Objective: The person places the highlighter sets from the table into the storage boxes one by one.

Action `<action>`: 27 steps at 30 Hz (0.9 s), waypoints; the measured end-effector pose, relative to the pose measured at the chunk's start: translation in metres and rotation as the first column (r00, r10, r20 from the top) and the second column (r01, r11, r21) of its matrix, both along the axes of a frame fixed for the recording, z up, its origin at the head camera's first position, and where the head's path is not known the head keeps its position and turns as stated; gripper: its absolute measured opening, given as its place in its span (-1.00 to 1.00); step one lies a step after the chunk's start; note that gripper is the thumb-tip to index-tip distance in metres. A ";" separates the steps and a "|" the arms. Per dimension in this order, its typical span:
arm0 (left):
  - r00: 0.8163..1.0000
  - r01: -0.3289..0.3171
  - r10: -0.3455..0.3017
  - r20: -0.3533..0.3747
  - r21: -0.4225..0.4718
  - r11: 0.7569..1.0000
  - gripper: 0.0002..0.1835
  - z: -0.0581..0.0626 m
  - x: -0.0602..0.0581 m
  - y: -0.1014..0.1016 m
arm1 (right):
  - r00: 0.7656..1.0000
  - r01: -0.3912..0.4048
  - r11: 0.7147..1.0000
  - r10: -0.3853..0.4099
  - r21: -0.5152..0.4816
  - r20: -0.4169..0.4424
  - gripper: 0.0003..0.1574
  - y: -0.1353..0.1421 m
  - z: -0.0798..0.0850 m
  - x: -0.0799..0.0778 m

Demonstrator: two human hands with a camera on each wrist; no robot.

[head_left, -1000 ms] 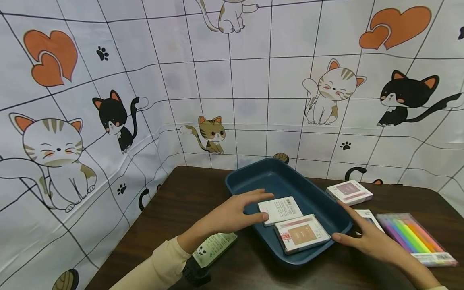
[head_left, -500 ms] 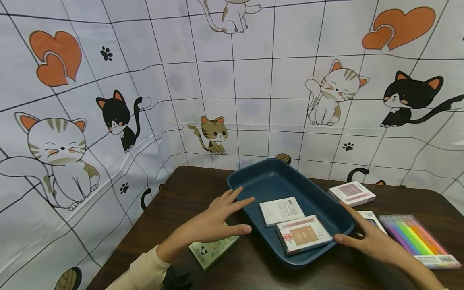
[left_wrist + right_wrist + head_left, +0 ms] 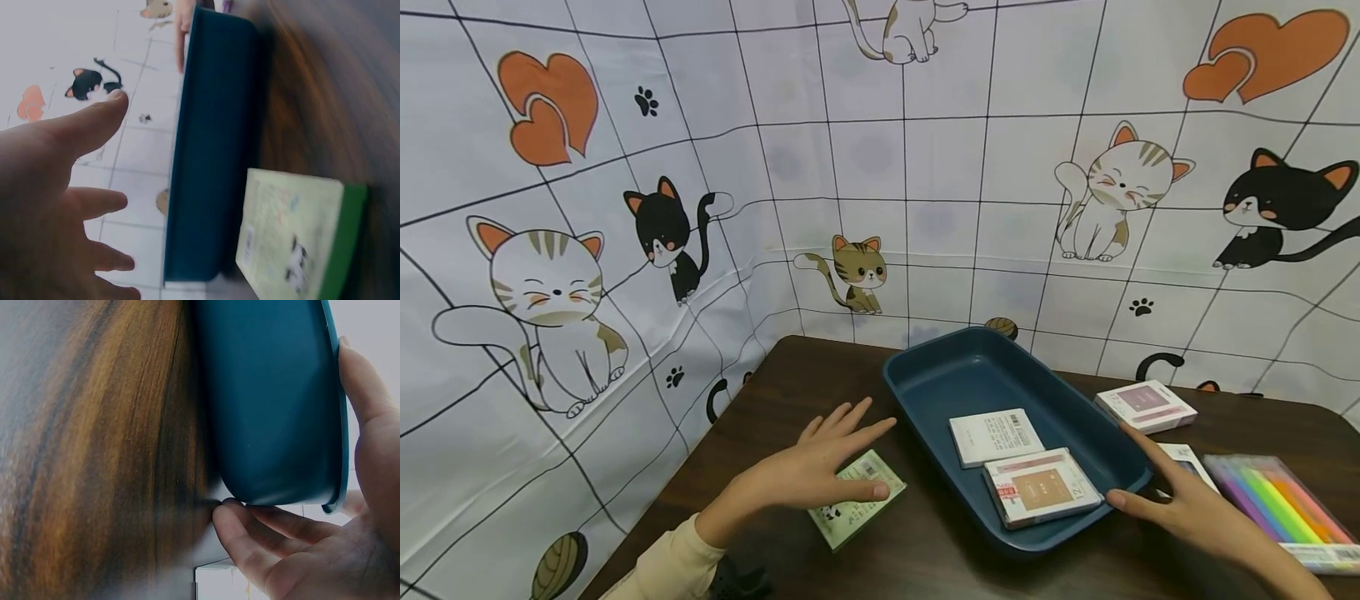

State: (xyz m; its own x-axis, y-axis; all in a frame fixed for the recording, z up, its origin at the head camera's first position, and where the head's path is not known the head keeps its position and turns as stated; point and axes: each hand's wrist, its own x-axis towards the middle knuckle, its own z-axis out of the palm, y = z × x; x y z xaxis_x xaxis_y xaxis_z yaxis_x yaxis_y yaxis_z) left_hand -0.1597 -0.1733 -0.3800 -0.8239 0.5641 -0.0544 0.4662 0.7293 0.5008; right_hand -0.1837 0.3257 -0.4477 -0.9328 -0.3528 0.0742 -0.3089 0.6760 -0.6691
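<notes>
My left hand (image 3: 797, 479) hovers with spread fingers over a small green box (image 3: 853, 518) left of the blue tray (image 3: 951, 383). In the left wrist view the green box (image 3: 284, 231) stands beside the tray's wall (image 3: 212, 144), apart from the fingers. My right hand (image 3: 1183, 504) holds the tray's near right corner. Its thumb lies at the rim and its fingers rest against the end wall, as the right wrist view shows the hand (image 3: 312, 550). Inside the tray lie a white box (image 3: 996, 437) with printed text and a flat box (image 3: 1045, 487) with a tan square.
Right of the tray lie a white box with a mauve square (image 3: 1146, 404), another white box (image 3: 1187, 460) partly behind my right hand, and a clear pack of bright coloured pens (image 3: 1281, 504). A cat-print curtain (image 3: 940, 208) hangs behind the dark wooden table (image 3: 820, 375).
My left hand has moved left from over the tray to above the green box, its fingers spreading. The right hand stays at the tray corner. The head view has shifted slightly left.
</notes>
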 end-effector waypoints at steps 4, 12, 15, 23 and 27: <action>0.997 -0.006 0.007 0.076 -0.012 1.000 -0.12 -0.006 0.000 -0.011 | 1.000 0.001 1.000 -0.001 0.006 0.004 0.14 0.000 -0.001 0.000; 0.986 -0.002 -0.004 0.169 0.032 0.999 -0.02 -0.011 -0.003 -0.021 | 1.000 -0.002 1.000 0.002 0.018 -0.001 0.15 0.002 0.000 0.000; 0.982 -0.017 0.010 0.189 0.035 0.999 -0.01 -0.013 -0.002 -0.023 | 1.000 -0.010 1.000 0.010 0.004 -0.001 0.15 0.002 0.002 -0.001; 0.981 -0.032 0.031 0.194 0.000 0.999 -0.02 -0.021 -0.001 -0.025 | 1.000 -0.021 1.000 0.021 -0.004 -0.008 0.18 0.004 0.002 -0.002; 0.976 -0.037 0.045 0.211 -0.042 0.998 -0.02 -0.025 0.000 -0.025 | 1.000 -0.017 1.000 0.017 -0.008 0.000 0.18 0.003 0.000 -0.002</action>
